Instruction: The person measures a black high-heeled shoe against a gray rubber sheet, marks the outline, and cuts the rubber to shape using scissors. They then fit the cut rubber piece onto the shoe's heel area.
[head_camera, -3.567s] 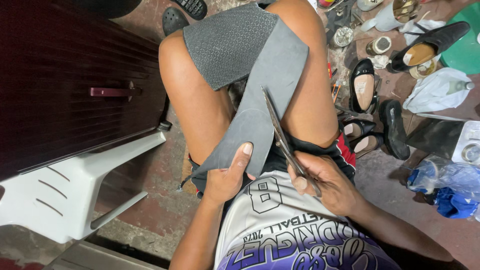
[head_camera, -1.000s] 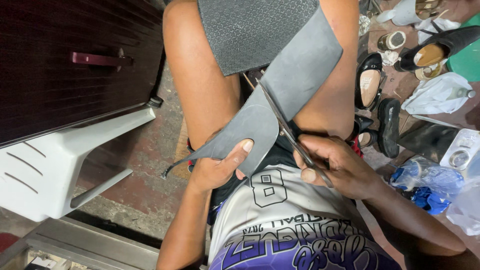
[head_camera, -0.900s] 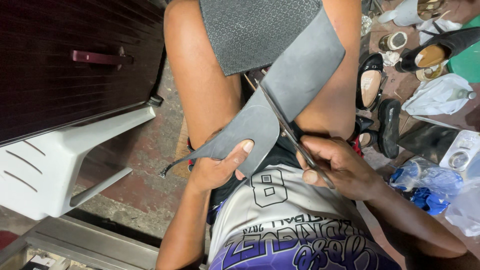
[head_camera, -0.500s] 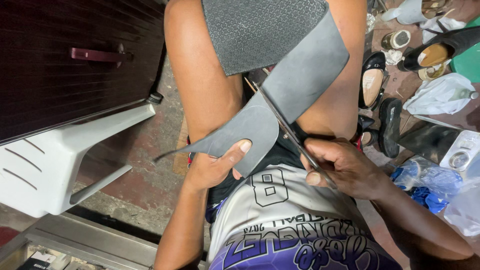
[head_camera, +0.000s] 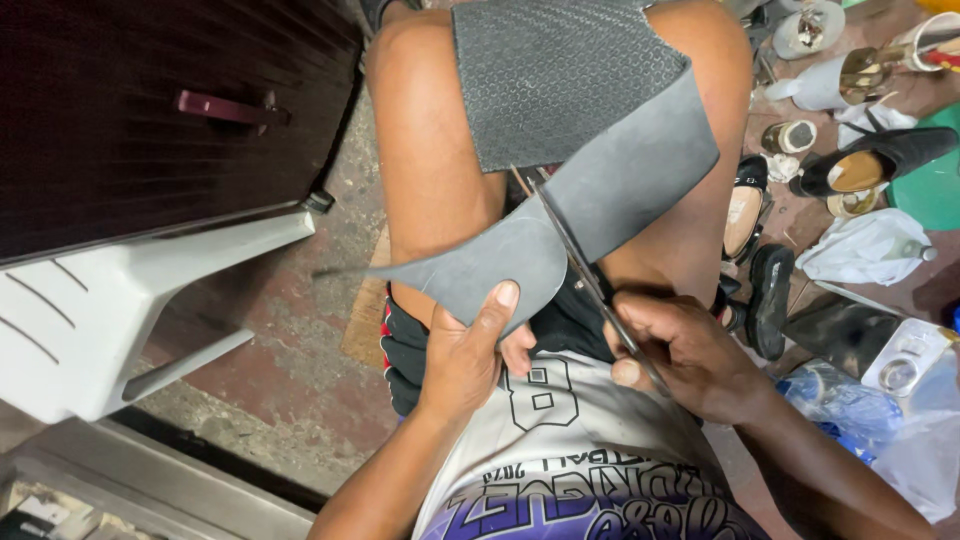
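Rubber sheet has swung further round since a second ago, left hand pinching its cut tip, right hand clamped on scissors, cut advancing.

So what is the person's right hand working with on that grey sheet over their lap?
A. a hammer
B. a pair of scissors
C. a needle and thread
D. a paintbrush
B. The right hand grips a pair of scissors whose long blades slice into the grey rubber sheet, while the left hand pinches the sheet's lower edge, thumb on top.
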